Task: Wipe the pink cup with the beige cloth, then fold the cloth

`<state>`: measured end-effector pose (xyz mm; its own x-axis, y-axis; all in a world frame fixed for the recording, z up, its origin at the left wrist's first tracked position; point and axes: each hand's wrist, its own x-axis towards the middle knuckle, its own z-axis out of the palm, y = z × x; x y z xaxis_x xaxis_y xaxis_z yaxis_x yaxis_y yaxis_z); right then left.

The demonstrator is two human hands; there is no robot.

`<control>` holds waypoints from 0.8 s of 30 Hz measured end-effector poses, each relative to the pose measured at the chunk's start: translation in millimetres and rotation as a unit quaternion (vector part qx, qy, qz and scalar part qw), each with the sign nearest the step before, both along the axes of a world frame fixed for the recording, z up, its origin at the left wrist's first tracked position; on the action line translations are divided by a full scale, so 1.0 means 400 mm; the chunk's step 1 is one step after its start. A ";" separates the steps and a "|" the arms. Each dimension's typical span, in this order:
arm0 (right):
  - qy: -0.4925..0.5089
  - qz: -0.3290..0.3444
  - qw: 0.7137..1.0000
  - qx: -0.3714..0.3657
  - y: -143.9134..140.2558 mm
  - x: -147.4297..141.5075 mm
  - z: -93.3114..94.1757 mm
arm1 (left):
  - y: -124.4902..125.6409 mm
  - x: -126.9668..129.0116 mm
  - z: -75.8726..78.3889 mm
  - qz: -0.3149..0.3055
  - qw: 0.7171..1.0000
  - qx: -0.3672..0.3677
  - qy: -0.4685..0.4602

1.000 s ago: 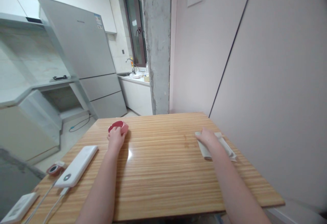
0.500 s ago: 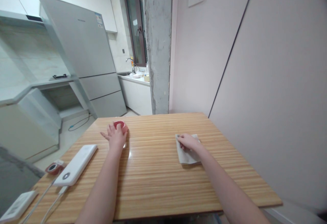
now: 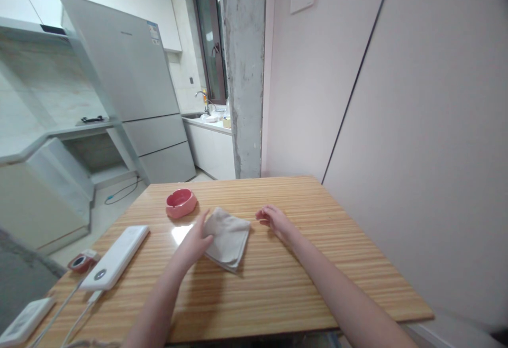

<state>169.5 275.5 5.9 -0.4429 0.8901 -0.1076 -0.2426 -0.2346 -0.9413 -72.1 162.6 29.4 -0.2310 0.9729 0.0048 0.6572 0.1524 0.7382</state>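
Note:
A folded pale grey cloth (image 3: 228, 239) is just above or on the wooden table, in the middle. My left hand (image 3: 196, 239) grips its left edge, thumb over the front and the other fingers partly hidden behind. To the right of the cloth, my right hand (image 3: 273, 220) is apart from it, with loosely curled fingers and nothing in them. Beyond my left hand a pink-red ashtray (image 3: 181, 205) with notches in its rim rests near the table's far left, touched by neither hand.
On the table's left lie a white power bank (image 3: 117, 257) with cables plugged in, a small red-brown round object (image 3: 81, 262) and a white power strip (image 3: 26, 319). A bare concrete pillar (image 3: 246, 73) and a pale wall panel (image 3: 428, 126) stand beyond the table (image 3: 286, 295).
The cloth has moved from the right side to the middle and passed from my right hand to my left. My left hand has let go of the ashtray and come nearer.

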 end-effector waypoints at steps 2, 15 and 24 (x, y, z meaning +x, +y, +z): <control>-0.035 -0.018 0.999 -0.017 0.010 0.002 -0.007 | -0.041 -0.104 0.018 0.063 0.994 -0.009 0.090; -0.095 -0.036 0.992 0.071 0.030 -0.008 -0.052 | -0.057 -0.006 -0.016 0.147 0.935 -0.103 0.306; -0.040 -0.123 0.985 0.117 0.096 -0.108 -0.057 | 0.243 0.249 -0.019 -0.076 0.964 0.088 -0.240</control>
<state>126.1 314.0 -17.1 -0.2088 0.9741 0.0868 -0.1871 0.0474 -0.9812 27.7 259.7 21.9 -0.1028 0.9896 0.1008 0.2394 -0.0737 0.9681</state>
